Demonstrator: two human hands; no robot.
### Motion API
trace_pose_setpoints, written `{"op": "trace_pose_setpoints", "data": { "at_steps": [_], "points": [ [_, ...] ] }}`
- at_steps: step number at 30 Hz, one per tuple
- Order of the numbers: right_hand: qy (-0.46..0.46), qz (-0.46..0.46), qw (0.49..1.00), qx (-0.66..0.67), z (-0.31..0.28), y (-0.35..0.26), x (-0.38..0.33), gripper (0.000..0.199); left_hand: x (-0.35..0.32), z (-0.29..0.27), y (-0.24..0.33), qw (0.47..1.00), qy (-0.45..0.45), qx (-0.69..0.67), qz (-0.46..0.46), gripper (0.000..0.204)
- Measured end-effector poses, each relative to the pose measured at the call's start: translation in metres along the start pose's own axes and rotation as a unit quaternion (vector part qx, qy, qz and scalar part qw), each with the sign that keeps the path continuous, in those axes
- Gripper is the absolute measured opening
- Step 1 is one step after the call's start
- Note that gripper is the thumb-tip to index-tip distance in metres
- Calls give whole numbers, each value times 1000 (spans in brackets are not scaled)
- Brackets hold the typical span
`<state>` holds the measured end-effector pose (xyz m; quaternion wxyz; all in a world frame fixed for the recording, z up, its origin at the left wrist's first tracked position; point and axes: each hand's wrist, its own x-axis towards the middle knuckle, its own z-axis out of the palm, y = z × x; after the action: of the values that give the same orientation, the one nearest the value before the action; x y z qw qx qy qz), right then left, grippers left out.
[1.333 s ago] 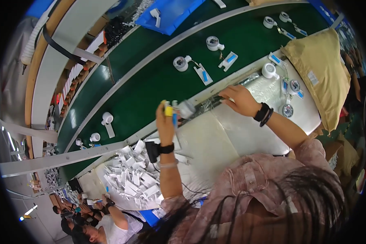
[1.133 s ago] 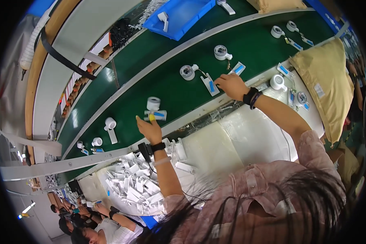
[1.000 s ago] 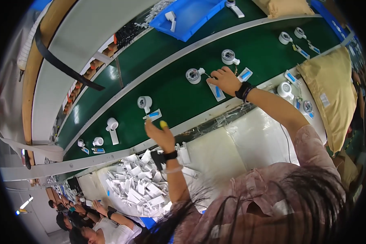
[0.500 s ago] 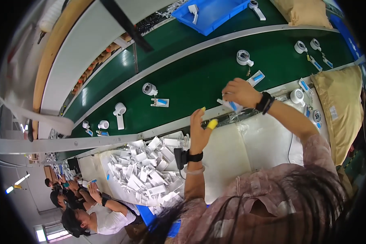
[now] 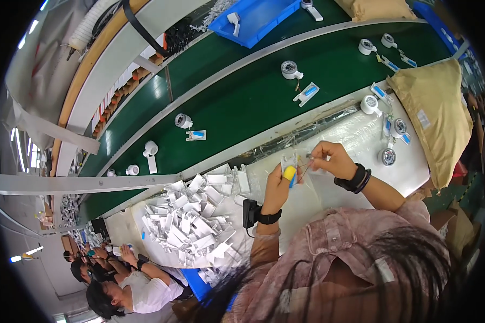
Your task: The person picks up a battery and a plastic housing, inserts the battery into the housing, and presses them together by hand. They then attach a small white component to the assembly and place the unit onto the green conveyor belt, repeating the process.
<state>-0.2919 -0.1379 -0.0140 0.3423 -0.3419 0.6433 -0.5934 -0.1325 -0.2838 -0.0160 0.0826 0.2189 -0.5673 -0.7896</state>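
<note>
My left hand (image 5: 276, 189), with a yellow finger cover on the thumb, is closed around a white plastic handle shell (image 5: 289, 161). A blue cylindrical cell (image 5: 292, 182) shows below the thumb. Thin wires (image 5: 305, 171) run from the shell toward my right hand (image 5: 333, 160), whose thumb and forefinger pinch at them; the exact tip is too small to make out. Left of my hands lies a heap of white handle shells (image 5: 191, 220). To the right, white round fan heads (image 5: 369, 105) rest on the plastic-covered table beside opened handles with blue cells.
Beyond the table runs a green conveyor belt (image 5: 237, 107) carrying several fan heads and handles. A blue tray (image 5: 256, 29) stands at the far side. A tan sack (image 5: 434, 107) lies at the right. Co-workers sit at the left, one in a white shirt (image 5: 153, 290).
The right hand has come back from the belt's edge with the handle shell. My left hand, earlier open, now holds the shell, and both hands are close together over the table.
</note>
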Motion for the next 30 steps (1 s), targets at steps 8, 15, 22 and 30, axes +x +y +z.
{"op": "trace_pose_setpoints", "data": {
  "at_steps": [8,15,22,30],
  "points": [
    [-36,-12,998,-46,-18,-14,-47,13,-19,24,14,1000,9,-5,22,22],
    [120,-253,932,-230,-7,-18,-49,16,-15,48,19,998,26,-34,-43,20],
    [93,-278,935,-201,-4,-24,-51,17,-19,62,16,1000,5,-22,-18,24],
    [105,-294,926,-214,-4,-20,-52,21,-26,66,12,1000,1,17,16,47]
  ]
}}
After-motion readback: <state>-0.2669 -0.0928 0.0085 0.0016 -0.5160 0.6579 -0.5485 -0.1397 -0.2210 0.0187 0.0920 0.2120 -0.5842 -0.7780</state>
